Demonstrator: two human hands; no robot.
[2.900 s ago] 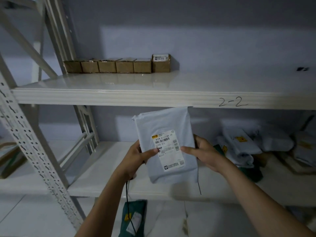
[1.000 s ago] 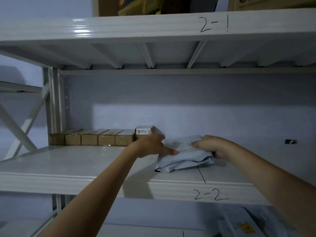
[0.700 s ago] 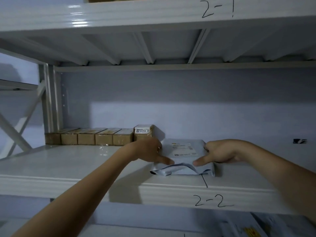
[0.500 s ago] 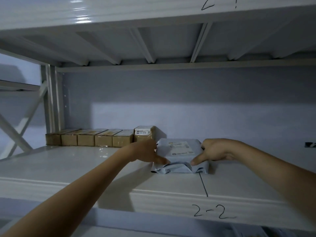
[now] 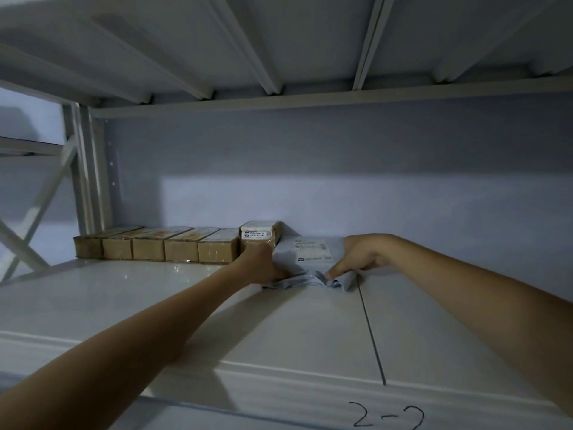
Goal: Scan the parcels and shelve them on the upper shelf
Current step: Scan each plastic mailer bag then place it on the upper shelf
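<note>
A grey plastic mailer parcel [image 5: 310, 259] with a white label on top lies flat at the back of the white shelf [image 5: 279, 330] marked "2-2". It sits right beside the last brown box [image 5: 259, 240] of a row. My left hand [image 5: 262, 263] presses against the parcel's left front edge with curled fingers. My right hand [image 5: 356, 257] holds its right front corner, the thumb pinching the crumpled flap. No scanner is in view.
Several brown cardboard boxes [image 5: 155, 246] stand in a row along the back wall to the left. The white upright post [image 5: 88, 169] stands at the far left. The underside of the shelf above [image 5: 279, 41] hangs overhead.
The parcel went from in front of my chest up onto the shelf, then slid back and left until it lies against the last brown box. Both hands stayed on it.
</note>
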